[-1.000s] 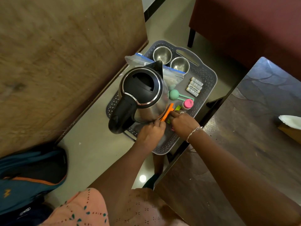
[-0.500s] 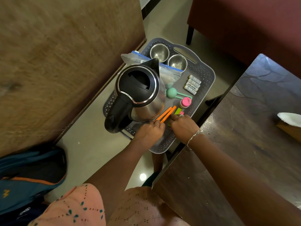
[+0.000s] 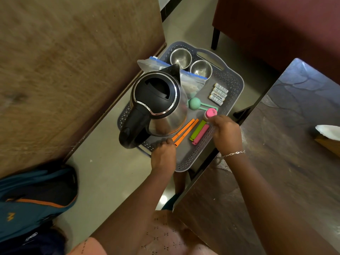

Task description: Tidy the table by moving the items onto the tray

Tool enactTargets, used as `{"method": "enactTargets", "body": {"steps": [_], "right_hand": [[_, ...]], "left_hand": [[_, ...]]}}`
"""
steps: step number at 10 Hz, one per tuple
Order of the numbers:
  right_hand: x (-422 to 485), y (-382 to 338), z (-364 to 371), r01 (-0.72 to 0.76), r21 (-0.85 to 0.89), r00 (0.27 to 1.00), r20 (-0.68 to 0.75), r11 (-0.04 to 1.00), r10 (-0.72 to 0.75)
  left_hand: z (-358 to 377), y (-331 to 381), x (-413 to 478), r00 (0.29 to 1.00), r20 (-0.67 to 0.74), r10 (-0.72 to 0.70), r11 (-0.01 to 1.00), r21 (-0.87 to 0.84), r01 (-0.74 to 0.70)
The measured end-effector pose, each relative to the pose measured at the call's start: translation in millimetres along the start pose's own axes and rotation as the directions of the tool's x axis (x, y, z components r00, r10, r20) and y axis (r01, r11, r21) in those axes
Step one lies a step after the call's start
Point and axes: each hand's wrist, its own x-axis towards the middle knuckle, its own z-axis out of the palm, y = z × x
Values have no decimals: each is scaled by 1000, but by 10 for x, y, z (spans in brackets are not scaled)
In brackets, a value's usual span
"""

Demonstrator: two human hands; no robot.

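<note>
Tray (image 3: 185, 159) holds kettle (image 3: 158, 103); left grip (image 3: 163, 157) pinches orange clips (image 3: 185, 132).

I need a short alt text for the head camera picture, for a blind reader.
A person's left hand and right hand are over a grey tray holding a kettle, orange clips, batteries and two steel bowls.

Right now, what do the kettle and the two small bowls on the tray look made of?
Kettle: body looks like polished steel, reflecting the orange strips; lid and handle matte black, probably plastic. Bowls: dull-shiny metal, likely steel, judging by soft glints.
</note>
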Motion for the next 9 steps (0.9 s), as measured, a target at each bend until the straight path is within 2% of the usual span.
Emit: {"method": "enactTargets", "body": {"steps": [2,3,4,5,7,8,9], "right_hand": [[-169,16,-97,-123,161,988,-73,979,136],[-212,38,-105,-123,179,986,-87,976,140],[-266,65,-127,-128,160,983,-109,979,147],[-298,99,-156,-138,152,980,-123,979,157],[-516,252,-244,-142,132,972,-168,981,163],[-791,249,-316,-133,-22,971,-201,991,126],[-986,253,-391,-109,-150,982,-168,983,83]], "left_hand": [[-20,34,-11,1000,27,2,993,-115,1],[-20,10,-33,999,-36,8,995,-96,-12],[-18,39,-19,955,-209,209,975,-36,-221],[-6,106,90,916,-218,336,941,39,-336],[-89,207,146,896,-269,353,934,51,-352],[-55,73,-142,859,-390,332,933,5,-359],[-60,-6,-380,843,-427,325,936,19,-352]]}}
